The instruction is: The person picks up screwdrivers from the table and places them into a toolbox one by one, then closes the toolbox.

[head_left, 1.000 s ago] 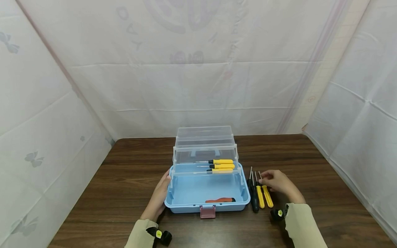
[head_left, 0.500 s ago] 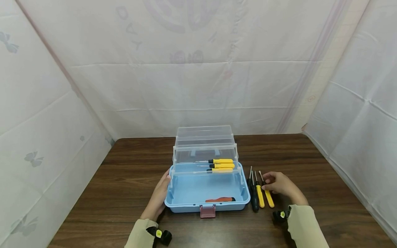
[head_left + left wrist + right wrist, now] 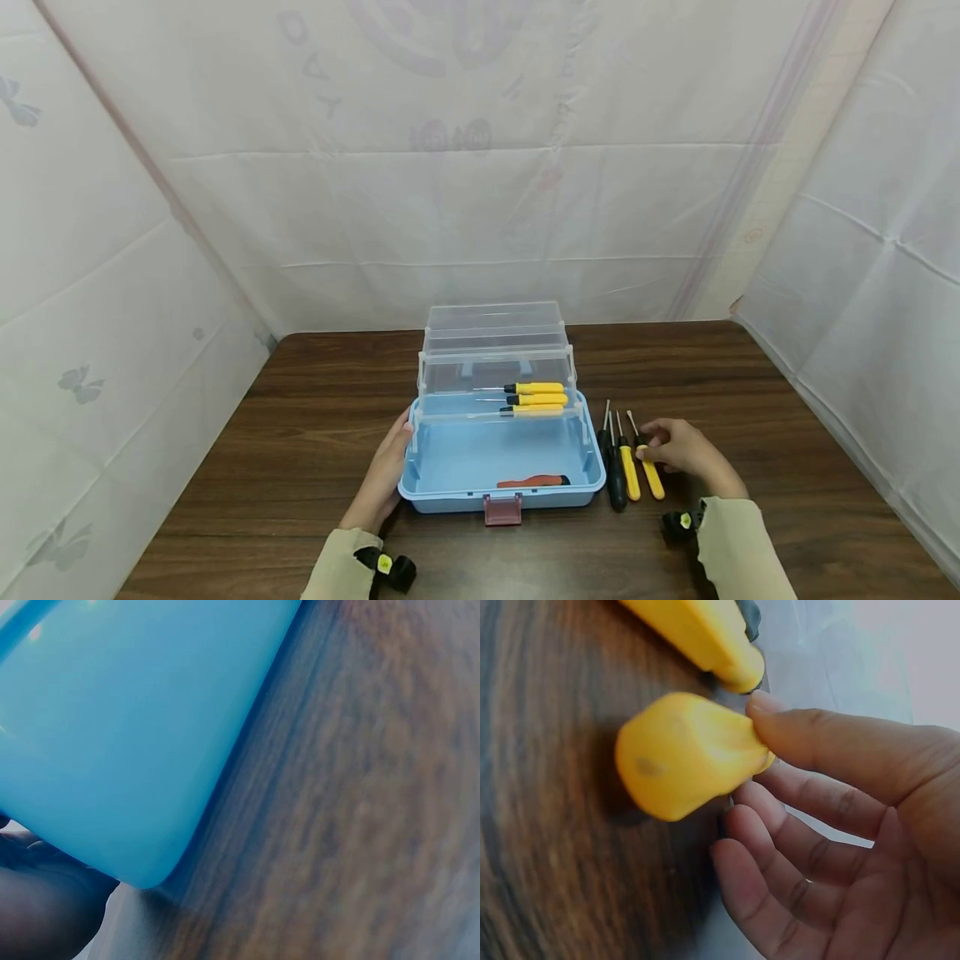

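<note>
Right wrist view: right hand (image 3: 855, 825) fingers pinch the yellow screwdriver (image 3: 686, 754) at its handle; light, rigid, smooth plastic, best gripped mid-handle. Left hand (image 3: 386, 475) rests straight-fingered against the toolbox (image 3: 450, 492).

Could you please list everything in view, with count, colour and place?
toolbox: one, blue base with clear trays folded back, mid table.
tray screwdrivers: three, yellow handles, in the clear tray.
red tool: one, red and black, in the blue base near the front.
latch: one, dark red, front of the toolbox.
table screwdrivers: four, two black and two yellow handles, side by side right of the toolbox.
table: one, dark brown wood.
sheets: white, hung round the table.
left hand: rests on the toolbox's left side.
right hand: pinches the rightmost yellow handle.
</note>
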`<state>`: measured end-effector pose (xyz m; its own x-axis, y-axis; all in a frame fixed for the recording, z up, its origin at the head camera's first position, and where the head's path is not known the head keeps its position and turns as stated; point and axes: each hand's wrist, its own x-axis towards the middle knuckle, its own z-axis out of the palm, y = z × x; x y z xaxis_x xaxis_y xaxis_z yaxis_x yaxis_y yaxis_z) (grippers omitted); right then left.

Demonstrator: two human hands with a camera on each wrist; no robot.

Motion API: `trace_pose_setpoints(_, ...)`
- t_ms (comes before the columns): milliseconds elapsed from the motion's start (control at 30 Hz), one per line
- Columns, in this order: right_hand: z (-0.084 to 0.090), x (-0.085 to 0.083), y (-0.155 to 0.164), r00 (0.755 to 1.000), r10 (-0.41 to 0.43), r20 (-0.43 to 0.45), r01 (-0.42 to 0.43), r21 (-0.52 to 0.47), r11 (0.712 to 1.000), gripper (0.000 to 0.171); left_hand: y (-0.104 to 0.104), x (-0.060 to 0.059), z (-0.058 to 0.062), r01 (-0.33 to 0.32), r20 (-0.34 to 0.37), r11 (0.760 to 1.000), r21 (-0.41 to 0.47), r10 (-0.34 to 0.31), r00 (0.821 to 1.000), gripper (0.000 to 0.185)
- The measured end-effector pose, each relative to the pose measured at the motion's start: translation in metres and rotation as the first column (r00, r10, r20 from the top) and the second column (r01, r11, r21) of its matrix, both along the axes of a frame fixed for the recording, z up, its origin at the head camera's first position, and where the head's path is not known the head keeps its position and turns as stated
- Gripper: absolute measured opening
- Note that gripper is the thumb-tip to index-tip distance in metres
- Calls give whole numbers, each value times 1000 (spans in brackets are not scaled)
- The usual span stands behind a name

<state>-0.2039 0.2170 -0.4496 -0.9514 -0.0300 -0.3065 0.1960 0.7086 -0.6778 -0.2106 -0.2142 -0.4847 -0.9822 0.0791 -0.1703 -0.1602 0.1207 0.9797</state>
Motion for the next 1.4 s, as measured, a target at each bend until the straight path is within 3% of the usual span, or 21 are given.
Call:
trace_pose_setpoints(767, -7, -3, 5, 993, -117, 24, 116, 28, 993, 46, 0, 1, -1, -1, -8, 1000, -14, 1, 1000, 58)
trace_pose_setpoints(1400, -6, -2, 1, 991, -129, -37, 133, 125, 983, 34, 1, 1, 1, -4, 2, 1000, -10, 4, 1000, 55)
